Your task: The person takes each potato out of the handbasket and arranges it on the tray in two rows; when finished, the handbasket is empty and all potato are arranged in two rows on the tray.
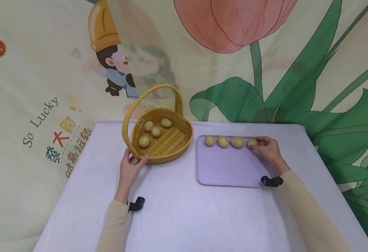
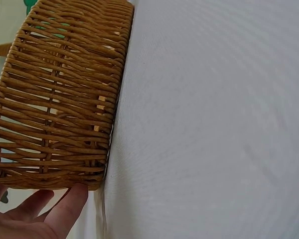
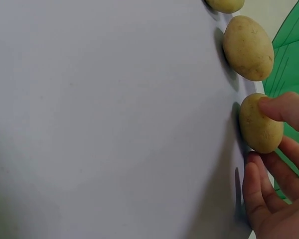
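Observation:
My left hand (image 1: 129, 172) holds the near left side of a wicker basket (image 1: 168, 145), its thumb at the rim and its fingers against the outer wall (image 2: 55, 104). Several potatoes (image 1: 144, 141) lie in the left and back part of the basket, under its arched handle. At the back right of a lilac tray (image 1: 228, 169), my right hand (image 1: 271, 152) pinches a small potato (image 3: 259, 127) between thumb and fingers. It is the rightmost of a row along the tray's back edge. Left of it lies a longer potato (image 1: 237, 142), then two more.
A white cloth (image 1: 177, 210) covers the table. Behind the basket and tray hangs a printed backdrop (image 1: 231, 70) with a tulip and cartoon figures. The basket's handle (image 1: 152, 89) rises high above its rim. Each wrist wears a small black camera (image 1: 136, 204).

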The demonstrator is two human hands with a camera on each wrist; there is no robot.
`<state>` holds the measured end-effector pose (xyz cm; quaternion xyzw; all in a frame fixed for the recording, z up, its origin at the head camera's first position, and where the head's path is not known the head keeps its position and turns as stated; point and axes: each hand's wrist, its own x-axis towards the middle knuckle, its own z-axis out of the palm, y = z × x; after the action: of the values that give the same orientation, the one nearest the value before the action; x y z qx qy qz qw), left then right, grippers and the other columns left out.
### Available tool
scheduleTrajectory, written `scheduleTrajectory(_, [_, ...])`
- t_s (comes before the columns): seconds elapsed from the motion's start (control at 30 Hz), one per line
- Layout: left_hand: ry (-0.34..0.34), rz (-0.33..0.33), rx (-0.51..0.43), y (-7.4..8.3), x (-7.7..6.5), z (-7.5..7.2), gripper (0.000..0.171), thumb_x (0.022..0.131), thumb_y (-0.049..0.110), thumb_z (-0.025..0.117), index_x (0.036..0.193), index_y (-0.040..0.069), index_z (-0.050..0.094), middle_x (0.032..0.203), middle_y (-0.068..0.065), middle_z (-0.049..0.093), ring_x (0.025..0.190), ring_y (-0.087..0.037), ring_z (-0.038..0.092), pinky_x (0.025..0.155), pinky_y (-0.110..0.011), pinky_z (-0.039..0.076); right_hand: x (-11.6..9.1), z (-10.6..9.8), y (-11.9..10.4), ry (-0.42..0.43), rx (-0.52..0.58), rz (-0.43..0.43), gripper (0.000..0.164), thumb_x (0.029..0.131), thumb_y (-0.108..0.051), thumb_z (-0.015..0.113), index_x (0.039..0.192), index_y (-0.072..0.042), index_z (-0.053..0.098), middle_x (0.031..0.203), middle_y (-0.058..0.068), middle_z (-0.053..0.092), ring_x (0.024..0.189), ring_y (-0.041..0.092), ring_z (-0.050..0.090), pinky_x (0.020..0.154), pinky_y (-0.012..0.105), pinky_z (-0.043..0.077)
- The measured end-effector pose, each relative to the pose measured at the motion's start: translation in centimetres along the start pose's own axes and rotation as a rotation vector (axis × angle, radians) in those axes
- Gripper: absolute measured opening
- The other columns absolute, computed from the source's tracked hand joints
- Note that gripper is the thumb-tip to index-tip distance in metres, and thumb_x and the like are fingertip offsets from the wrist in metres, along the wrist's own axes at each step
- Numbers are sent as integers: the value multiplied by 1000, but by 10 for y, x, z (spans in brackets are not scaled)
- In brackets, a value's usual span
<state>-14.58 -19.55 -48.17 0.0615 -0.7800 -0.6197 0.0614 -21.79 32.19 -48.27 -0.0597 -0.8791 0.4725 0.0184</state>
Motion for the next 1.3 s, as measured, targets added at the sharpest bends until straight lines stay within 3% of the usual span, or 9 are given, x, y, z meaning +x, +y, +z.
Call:
scheduleTrajectory(0.33, [15, 39, -6, -9, 4, 1, 83, 87, 19, 77, 156, 19, 29, 149, -18, 34, 129, -41, 44, 105, -50, 46, 1, -6, -6, -56, 24, 51, 54, 87, -13, 75, 131, 11, 53, 132, 31, 53, 79, -11, 52, 70, 11, 53])
scheduleTrajectory(0.5, [7, 11, -7, -6, 3, 0, 84, 87, 18, 77, 156, 19, 28, 151, -17, 32, 130, -40, 44, 106, -48, 45, 1, -11, -10, -64, -14, 62, 55, 90, -19, 72, 133, 10, 53, 134, 29, 53, 100, 16, 59, 70, 11, 51])
scheduleTrajectory(0.6, [-2, 1, -11, 6, -1, 0, 84, 88, 15, 75, 156, 15, 26, 152, -20, 30, 131, -42, 42, 107, -50, 44, 0, -14, -14, -69, -17, 57, 55, 92, -21, 69, 134, 10, 51, 136, 30, 51, 116, 35, 54, 70, 8, 47])
scheduleTrajectory(0.73, [-8, 5, -2, 24, -9, 0, 82, 89, 11, 73, 156, 7, 25, 152, -25, 29, 130, -46, 42, 106, -54, 44, -1, -18, -20, -70, -15, 37, 54, 95, -22, 65, 135, 11, 50, 137, 31, 50, 122, 44, 51, 73, 7, 46])
scheduleTrajectory(0.87, [-5, 4, 7, 32, -13, 1, 81, 89, 11, 73, 155, 6, 27, 152, -25, 29, 129, -44, 43, 106, -52, 44, -2, -20, -26, -70, -54, 17, 52, 98, -23, 62, 135, 11, 50, 139, 31, 48, 125, 46, 50, 90, 27, 51])
scheduleTrajectory(1.0, [-3, 4, 9, 32, -12, 1, 81, 89, 12, 73, 155, 7, 26, 152, -25, 29, 129, -43, 42, 106, -53, 44, -1, -21, -32, -67, -66, -4, 52, 99, -25, 59, 136, 10, 50, 139, 31, 48, 125, 47, 50, 104, 53, 43])
scheduleTrajectory(1.13, [-13, 0, 5, 29, -10, 1, 84, 89, 11, 73, 156, 7, 23, 152, -26, 28, 130, -46, 41, 106, -55, 43, 0, -20, -38, -69, -67, -25, 55, 99, -29, 59, 136, 10, 50, 139, 31, 48, 125, 48, 50, 106, 58, 39])
scheduleTrajectory(1.3, [-14, 11, -1, 29, -11, 0, 81, 89, 12, 73, 155, 6, 26, 152, -25, 29, 130, -44, 42, 106, -53, 44, -1, -16, -51, -80, -49, -41, 54, 98, -29, 61, 137, 8, 51, 139, 29, 50, 125, 45, 51, 106, 55, 41])
